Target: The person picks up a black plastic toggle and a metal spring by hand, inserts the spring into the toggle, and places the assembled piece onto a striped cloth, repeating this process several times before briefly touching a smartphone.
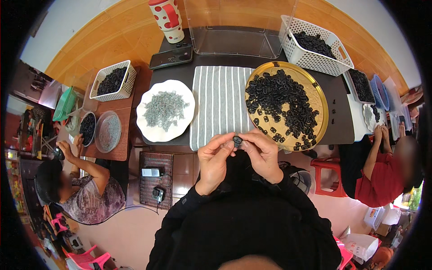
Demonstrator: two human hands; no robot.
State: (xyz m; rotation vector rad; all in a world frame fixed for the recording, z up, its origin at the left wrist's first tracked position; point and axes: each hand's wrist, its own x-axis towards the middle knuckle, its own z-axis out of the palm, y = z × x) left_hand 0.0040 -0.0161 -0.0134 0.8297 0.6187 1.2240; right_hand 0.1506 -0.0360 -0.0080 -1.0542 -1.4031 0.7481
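Observation:
Between the fingertips of both my hands is a small black plastic piece (pixel 237 140), held just over the near edge of a grey-and-white striped cloth (pixel 220 99). My left hand (pixel 213 164) pinches it from one side and my right hand (pixel 263 157) from the other. To the right, a round gold tray (pixel 320 118) carries a heap of similar black pieces (pixel 281 96). On the left stands a white plate with a wavy rim (pixel 143 121), bearing a pile of small grey-silver parts (pixel 165 109) too small to make out.
A clear plastic box (pixel 234 42), a phone (pixel 171 57) and a spotted tumbler (pixel 167 20) stand at the back. White baskets of black pieces stand back right (pixel 297 54) and left (pixel 123 92). People work at left (pixel 92 193) and right (pixel 380 175); a red stool (pixel 327 173) stands right.

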